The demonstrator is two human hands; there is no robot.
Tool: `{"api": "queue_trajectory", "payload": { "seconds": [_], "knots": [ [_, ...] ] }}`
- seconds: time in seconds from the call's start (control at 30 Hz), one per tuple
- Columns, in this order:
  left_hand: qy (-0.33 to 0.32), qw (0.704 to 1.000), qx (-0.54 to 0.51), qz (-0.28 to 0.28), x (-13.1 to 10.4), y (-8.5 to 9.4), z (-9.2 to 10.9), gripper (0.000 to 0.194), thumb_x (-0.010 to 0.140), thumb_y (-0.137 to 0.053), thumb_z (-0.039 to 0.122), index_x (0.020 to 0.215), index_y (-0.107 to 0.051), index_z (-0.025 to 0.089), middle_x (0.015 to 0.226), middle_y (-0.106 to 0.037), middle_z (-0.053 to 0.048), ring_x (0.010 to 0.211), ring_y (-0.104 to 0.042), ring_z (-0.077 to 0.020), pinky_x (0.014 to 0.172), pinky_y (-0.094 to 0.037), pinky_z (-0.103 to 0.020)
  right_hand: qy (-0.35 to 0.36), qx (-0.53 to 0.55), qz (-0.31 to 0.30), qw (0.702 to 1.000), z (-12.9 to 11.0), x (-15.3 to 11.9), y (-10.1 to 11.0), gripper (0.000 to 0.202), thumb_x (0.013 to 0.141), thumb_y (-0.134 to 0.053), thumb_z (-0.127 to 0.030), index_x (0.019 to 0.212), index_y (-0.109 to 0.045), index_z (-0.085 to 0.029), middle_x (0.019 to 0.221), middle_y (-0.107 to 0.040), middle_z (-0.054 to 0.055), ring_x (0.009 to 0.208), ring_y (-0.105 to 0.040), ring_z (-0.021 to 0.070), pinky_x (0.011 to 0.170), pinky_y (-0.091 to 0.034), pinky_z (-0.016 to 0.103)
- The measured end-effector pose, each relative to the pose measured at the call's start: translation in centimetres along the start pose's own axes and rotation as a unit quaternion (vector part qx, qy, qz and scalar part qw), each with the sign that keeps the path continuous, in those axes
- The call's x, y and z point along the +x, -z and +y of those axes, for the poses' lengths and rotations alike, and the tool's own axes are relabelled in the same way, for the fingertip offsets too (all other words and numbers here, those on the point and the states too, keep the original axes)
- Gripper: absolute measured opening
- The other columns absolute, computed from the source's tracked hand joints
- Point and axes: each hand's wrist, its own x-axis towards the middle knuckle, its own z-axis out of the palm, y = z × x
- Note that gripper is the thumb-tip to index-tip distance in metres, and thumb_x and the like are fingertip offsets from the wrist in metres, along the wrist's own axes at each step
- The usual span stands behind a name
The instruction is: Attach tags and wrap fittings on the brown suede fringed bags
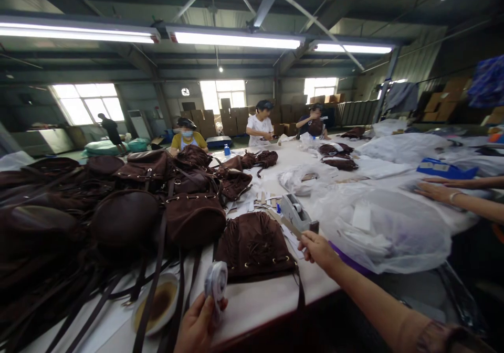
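Note:
My left hand (199, 321) is closed around a pale, whitish-grey spool (216, 280) at the table's front edge. My right hand (319, 252) pinches the end of a flat tan strip (292, 228); a small dark piece (314, 226) shows just above its fingers. Between and beyond both hands lies a dark brown fringed bag (255, 243) with metal eyelets along its near edge and a strap hanging over the table edge. A grey tape dispenser (293, 211) stands just past my right hand, with loose paper tags (265, 200) beside it.
Brown bags (126, 219) with trailing straps are heaped on the left. A bowl of brown liquid (159, 303) stands near the front edge. Clear plastic bags (386, 232) cover the right side, where another person's hands (437, 191) rest. Co-workers (260, 125) are across the table (283, 177).

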Motion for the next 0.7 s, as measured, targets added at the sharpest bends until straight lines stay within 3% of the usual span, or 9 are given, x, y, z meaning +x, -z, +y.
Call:
{"api": "queue_trajectory", "payload": {
  "seconds": [0.2, 0.37, 0.53, 0.7],
  "knots": [
    [0.008, 0.998, -0.023, -0.059, 0.1, -1.7, 1.7, 0.054, 0.065, -0.088, 0.051, 0.101, -0.074, 0.013, 0.087, -0.077, -0.012, 0.083, -0.073, -0.0247, 0.081, -0.057, -0.034, -0.027, 0.208, -0.152, 0.966, -4.4, -4.5, -2.7, 0.042, 0.081, -0.055, -0.059, 0.072, -0.056, -0.018, 0.056, -0.059, -0.003, 0.038, -0.047, 0.0078, 0.039, -0.034, 0.020],
    [0.002, 0.994, -0.090, -0.056, -0.5, -2.7, 3.6, 0.041, 0.068, -0.088, 0.043, 0.091, -0.070, 0.015, 0.079, -0.073, -0.006, 0.071, -0.069, -0.0183, 0.072, -0.056, -0.032, -0.032, 0.198, -0.205, 0.958, -8.7, -8.5, -5.7, 0.039, 0.080, -0.057, -0.057, 0.071, -0.059, -0.020, 0.047, -0.056, -0.005, 0.032, -0.042, 0.0081, 0.034, -0.028, 0.020],
    [0.017, 0.992, -0.097, -0.080, -1.1, -2.4, 3.5, 0.038, 0.072, -0.086, 0.042, 0.094, -0.069, 0.016, 0.079, -0.071, -0.004, 0.068, -0.067, -0.0151, 0.067, -0.053, -0.029, -0.021, 0.169, -0.208, 0.963, -10.3, -9.6, -7.5, 0.034, 0.084, -0.053, -0.052, 0.069, -0.059, -0.022, 0.046, -0.056, -0.004, 0.033, -0.042, 0.0101, 0.035, -0.027, 0.023],
    [0.024, 0.991, -0.093, -0.090, -1.3, -2.5, 3.1, 0.038, 0.072, -0.087, 0.042, 0.093, -0.069, 0.015, 0.077, -0.069, -0.003, 0.065, -0.065, -0.0137, 0.064, -0.052, -0.027, 0.133, 0.030, -0.148, 0.979, -10.1, -9.4, -7.7, 0.033, 0.090, -0.050, -0.038, 0.061, -0.055, -0.023, 0.053, -0.061, 0.000, 0.051, -0.055, 0.0145, 0.051, -0.036, 0.026]
  ]
}}
